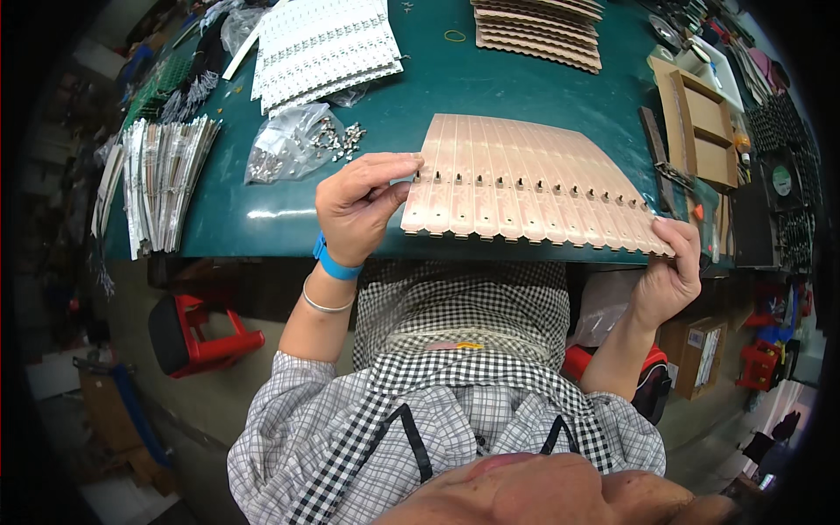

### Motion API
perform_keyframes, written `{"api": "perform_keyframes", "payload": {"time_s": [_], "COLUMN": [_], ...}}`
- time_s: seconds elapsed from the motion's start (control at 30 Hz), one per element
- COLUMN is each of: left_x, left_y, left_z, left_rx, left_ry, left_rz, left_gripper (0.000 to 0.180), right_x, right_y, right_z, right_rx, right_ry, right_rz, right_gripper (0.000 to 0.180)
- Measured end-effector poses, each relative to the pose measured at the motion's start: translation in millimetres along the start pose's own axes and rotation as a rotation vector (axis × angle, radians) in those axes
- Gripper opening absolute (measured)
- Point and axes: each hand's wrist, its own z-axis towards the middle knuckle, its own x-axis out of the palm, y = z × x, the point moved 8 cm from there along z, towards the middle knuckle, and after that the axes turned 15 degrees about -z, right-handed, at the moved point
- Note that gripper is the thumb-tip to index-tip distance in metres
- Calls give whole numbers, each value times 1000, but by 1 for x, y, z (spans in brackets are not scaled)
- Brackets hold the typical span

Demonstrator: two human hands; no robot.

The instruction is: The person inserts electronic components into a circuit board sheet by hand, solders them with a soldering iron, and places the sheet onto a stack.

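Between my two hands is a wide copper-coloured circuit board panel, scored into long strips. A row of small dark parts stands across it, one on each strip. My left hand pinches the panel's left edge between thumb and fingers. At the near right corner, my right hand is closed on the panel. The panel's near scalloped edge lies over the table's front edge; whether it rests on the table I cannot tell. Left of it, a clear plastic bag spills small metal parts onto the green table.
White printed boards are stacked at the back left, more copper-coloured panels at the back right. Bundled metal strips lie at the left edge. A cardboard tray sits on the right. Red stools stand below the table.
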Motion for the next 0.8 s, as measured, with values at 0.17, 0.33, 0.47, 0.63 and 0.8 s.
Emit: {"api": "perform_keyframes", "payload": {"time_s": [0.17, 0.33, 0.47, 0.63, 0.8], "left_x": [-4, 2, 2, 3, 2], "left_y": [3, -3, -6, -8, -6], "left_z": [0, 4, 5, 7, 8], "left_rx": [-85, 28, 37, 70, 47], "left_ry": [-27, 54, 69, 109, 124], "left_rz": [25, 19, 28, 62, 46], "left_gripper": [30, 27, 26, 28, 27], "right_x": [2, 0, 1, 0, 0], "right_y": [1, 0, 1, 0, -1], "right_z": [1, -1, -1, -2, -1], "right_rx": [-4, -3, -10, -5, -2], "right_ry": [2, 7, 17, 12, 17], "right_rz": [-2, -1, 8, 25, 15], "right_gripper": [28, 28, 29, 29, 28]}}
